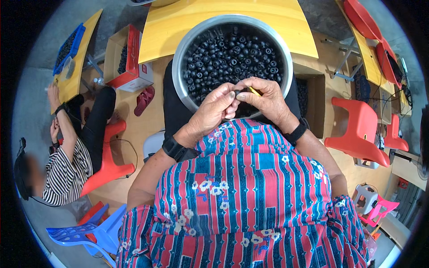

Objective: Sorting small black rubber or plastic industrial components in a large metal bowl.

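A wide metal basin point(178, 76) rests at my lap, filled with small black ring-like parts point(232, 56). Over its near rim, my left hand point(213, 108) pinches one small black part point(237, 93) between thumb and fingertips. My right hand point(269, 99) is closed around a slim yellow-handled tool point(254, 91), its thumb close against the same part. The tool's working end is mostly hidden by the fingers, so its exact kind is unclear. Both hands meet at the fingertips.
Beyond the basin stands a yellow table point(228, 10). Cardboard boxes point(134, 73) with black parts flank it. To the left another person point(67, 156) sits on a red chair by a table with a blue tray point(69, 48). Red stools point(355, 129) stand at right.
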`<state>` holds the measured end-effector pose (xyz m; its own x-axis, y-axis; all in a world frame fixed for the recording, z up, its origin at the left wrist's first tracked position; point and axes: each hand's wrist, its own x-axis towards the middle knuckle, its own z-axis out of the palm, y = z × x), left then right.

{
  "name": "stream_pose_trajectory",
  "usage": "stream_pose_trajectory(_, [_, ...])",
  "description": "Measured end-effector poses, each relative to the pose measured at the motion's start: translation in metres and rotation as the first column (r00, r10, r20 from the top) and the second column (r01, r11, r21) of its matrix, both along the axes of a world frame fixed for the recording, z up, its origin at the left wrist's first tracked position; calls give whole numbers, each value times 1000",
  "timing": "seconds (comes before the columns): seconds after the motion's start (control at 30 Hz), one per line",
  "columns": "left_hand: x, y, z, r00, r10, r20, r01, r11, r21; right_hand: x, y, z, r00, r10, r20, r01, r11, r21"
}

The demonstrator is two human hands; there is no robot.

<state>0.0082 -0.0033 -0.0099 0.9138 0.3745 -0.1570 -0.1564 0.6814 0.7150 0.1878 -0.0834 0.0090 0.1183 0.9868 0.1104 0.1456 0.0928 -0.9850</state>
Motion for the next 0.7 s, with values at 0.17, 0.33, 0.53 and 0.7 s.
stream_pose_trajectory(0.17, [-1,-1,3,998,-51,-34,53,998,40,5,0,5,991,96,-91,-102,993,-64])
stream_pose_trajectory(0.33, [0,-3,8,995,-74,-67,77,996,46,6,0,3,991,93,-92,-102,990,-95])
stream_pose_trajectory(0.53, [-4,7,11,999,-23,48,30,987,-161,9,1,-5,959,-269,88,271,962,-16])
stream_pose_trajectory(0.7, [0,17,18,994,76,-76,-78,997,-20,7,-2,-2,949,-308,67,308,951,14])
